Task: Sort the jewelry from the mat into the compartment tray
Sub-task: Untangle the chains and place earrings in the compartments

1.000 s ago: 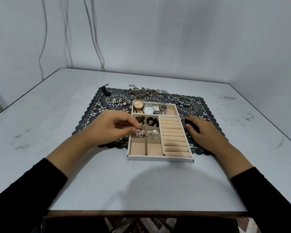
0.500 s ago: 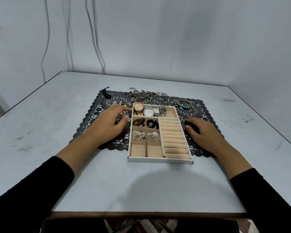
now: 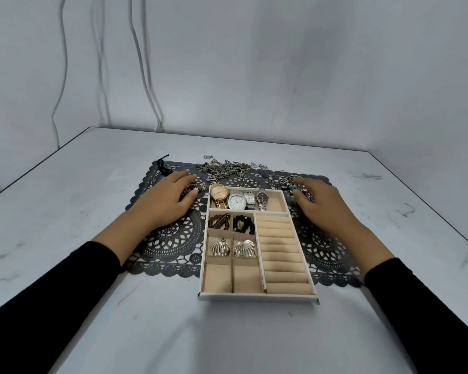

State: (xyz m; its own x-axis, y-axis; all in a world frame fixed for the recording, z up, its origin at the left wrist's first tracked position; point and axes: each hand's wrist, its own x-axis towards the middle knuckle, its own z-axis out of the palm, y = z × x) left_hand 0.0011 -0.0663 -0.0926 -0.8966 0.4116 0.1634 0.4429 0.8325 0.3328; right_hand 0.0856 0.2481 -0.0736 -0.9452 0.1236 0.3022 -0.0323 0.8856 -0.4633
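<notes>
The white compartment tray [image 3: 257, 297] lies on a black lace mat [image 3: 173, 244]. Its back row holds several watches [image 3: 237, 198]. Below them lie a brown bracelet [image 3: 219, 221], a black bracelet [image 3: 243, 224] and two silver shell earrings [image 3: 220, 247], one per compartment. My left hand [image 3: 165, 202] lies on the mat left of the tray, fingertips touching a small sparkly cluster [image 3: 195, 188]. My right hand [image 3: 323, 205] reaches over a pile of rings with a turquoise bead [image 3: 294, 187] at the mat's back right; its fingertips hide part of the pile.
A tangle of silver chains [image 3: 224, 168] lies along the mat's back edge, and a black cord [image 3: 161, 166] sits at its back left corner. The tray's ring rolls [image 3: 281, 255] and two front compartments [image 3: 218, 276] hold nothing. Pale table, wall close behind.
My left hand left the earring compartment, where a shell earring now lies, and moved to the mat's back left. My right hand slid from beside the tray toward the back right pile.
</notes>
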